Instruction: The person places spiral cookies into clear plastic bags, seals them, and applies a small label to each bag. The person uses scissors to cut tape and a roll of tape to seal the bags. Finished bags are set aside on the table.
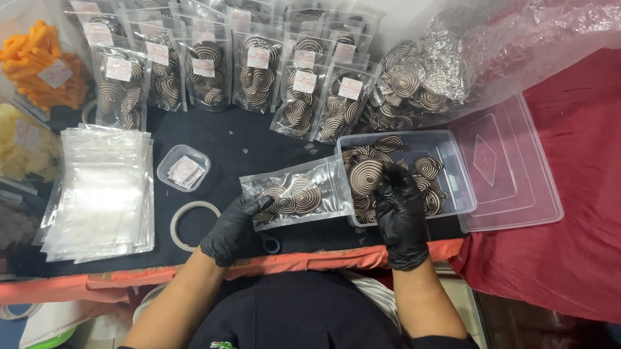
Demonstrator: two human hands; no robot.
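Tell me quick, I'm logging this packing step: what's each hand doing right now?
Left hand: closed on the clear pouch of spiral biscuits.
Right hand: in the plastic tub, fingers on a spiral biscuit; whether its grip has closed cannot be told.

At the top of the frame you see rows of filled clear pouches (207,73) of brown-and-cream spiral snacks. A stack of empty clear bags (100,194) lies at the left, with a small square tub of labels (183,168) and a tape roll (193,225) just beside it. Orange stick snacks (34,65) sit at upper left. A clear lid (511,169) rests on red cloth (599,200) at right, below a large crumpled plastic bag (517,32).
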